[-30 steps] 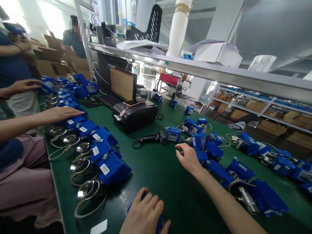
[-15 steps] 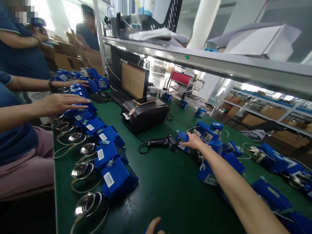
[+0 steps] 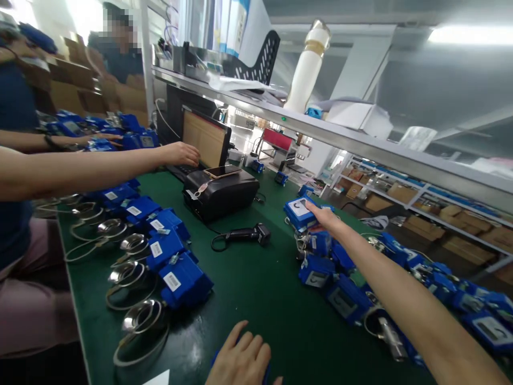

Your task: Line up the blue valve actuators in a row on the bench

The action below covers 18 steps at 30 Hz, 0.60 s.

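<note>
My right hand (image 3: 323, 216) reaches across the bench and grips a blue meter (image 3: 297, 214), a box-shaped case with a pale label on top. It is lifted above several other blue meters (image 3: 317, 270) lying in a group with metal fittings and thin cables. At the bottom edge, my left hand (image 3: 242, 355) has its fingers curled over another blue meter (image 3: 215, 355); only slivers of blue show around the hand. Between the two sides of the bench lies a black barcode scanner (image 3: 246, 235), apart from both hands.
On the left stands a row of blue meters (image 3: 186, 280) with barcode labels and shiny metal rings. A black printer (image 3: 222, 195) carries a phone (image 3: 223, 171), near a monitor (image 3: 205, 138). A co-worker's arm (image 3: 132, 163) extends over that row. A shelf (image 3: 320, 131) spans above the bench.
My right hand has raised a blue meter from the group. My left hand has come further into view at the bottom. A co-worker's hand has moved right, towards the monitor; the view has shifted.
</note>
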Tool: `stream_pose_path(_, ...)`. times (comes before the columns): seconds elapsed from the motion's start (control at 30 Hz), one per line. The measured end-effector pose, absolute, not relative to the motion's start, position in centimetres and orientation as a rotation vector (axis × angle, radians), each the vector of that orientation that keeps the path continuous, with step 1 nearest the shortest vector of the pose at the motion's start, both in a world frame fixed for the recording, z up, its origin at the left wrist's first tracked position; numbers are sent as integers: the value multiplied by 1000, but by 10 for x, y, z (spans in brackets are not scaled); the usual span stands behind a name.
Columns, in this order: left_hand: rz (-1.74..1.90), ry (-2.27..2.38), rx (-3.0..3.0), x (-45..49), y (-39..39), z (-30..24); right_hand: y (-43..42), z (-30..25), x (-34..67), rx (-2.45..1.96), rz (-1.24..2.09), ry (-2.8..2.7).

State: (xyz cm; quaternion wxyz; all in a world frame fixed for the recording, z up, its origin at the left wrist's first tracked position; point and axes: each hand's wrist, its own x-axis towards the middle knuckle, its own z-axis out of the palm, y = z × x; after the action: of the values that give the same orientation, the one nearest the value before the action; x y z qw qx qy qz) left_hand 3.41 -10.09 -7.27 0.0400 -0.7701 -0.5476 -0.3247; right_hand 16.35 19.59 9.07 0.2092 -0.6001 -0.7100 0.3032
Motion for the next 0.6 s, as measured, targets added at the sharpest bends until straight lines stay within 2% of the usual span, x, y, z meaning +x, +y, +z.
stream_pose_path(0.17,-988,-1895,-2416,38,-112,-44,131,114,199,-1610,1274,-1813)
stream_pose_path(0.33,-830,-1967,-2483,41,-117,-29,67,85,264,-1355,1773,-1557)
stream_pose_path(0.47,-825,-1928,-2487,40,-116,-29,29,54,318,-1308,1885,-1328)
stream_pose_path(0.6,-754,-1920,-2496,38,-114,-30,6,35,349,-1280,1975,-1333)
